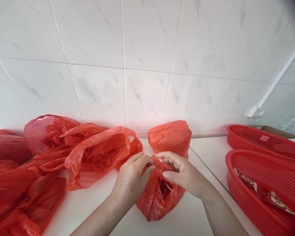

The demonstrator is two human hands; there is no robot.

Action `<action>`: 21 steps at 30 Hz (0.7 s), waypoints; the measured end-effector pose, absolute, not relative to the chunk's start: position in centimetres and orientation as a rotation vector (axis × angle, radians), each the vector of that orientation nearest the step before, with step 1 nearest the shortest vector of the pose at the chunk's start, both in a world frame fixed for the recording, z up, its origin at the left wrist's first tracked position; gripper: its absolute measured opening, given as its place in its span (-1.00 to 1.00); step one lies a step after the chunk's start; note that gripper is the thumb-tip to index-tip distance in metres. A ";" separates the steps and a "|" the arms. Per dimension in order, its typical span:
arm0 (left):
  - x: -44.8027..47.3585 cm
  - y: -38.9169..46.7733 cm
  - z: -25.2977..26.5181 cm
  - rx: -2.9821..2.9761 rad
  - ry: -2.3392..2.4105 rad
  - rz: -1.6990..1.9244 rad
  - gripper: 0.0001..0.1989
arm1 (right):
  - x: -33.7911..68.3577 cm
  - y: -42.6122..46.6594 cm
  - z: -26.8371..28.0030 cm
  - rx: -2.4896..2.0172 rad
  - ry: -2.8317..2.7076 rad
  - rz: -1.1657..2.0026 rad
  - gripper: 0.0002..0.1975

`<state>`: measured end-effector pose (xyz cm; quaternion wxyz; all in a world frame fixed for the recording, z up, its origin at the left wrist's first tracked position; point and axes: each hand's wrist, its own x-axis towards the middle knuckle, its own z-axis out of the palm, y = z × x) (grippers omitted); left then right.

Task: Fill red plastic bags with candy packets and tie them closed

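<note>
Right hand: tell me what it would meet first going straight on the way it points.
The right hand would first meet the gathered top of the open red bag, then probably the left hand, though depth is unclear.

No legible txt found

No words, brand names or nos. can be read w/ certainty. Pale print is shown on the red pkg in the front basket, but it's too small & blurred to be deciphered. Faint marks are seen on that basket's outer wall, L end; letters can't be made out. On the wall-mtd white box, tiny dark marks are carried, also unreadable. Any print on the shiny contents of the open red bag can't be made out.
</note>
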<state>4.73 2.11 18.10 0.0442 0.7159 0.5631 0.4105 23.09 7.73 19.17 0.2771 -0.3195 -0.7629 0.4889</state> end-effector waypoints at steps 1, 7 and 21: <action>4.8 2.1 18.1 2.192 1.724 1.241 -0.88 | 22.9 7.8 18.9 -0.938 -2.034 1.239 -0.52; 5.2 1.9 18.2 2.242 1.777 1.087 -0.85 | 21.9 9.0 17.4 -1.219 -2.076 0.804 -0.81; 4.9 1.8 17.5 2.504 1.817 0.811 -0.83 | 23.3 10.8 16.9 -1.029 -1.769 1.199 -0.76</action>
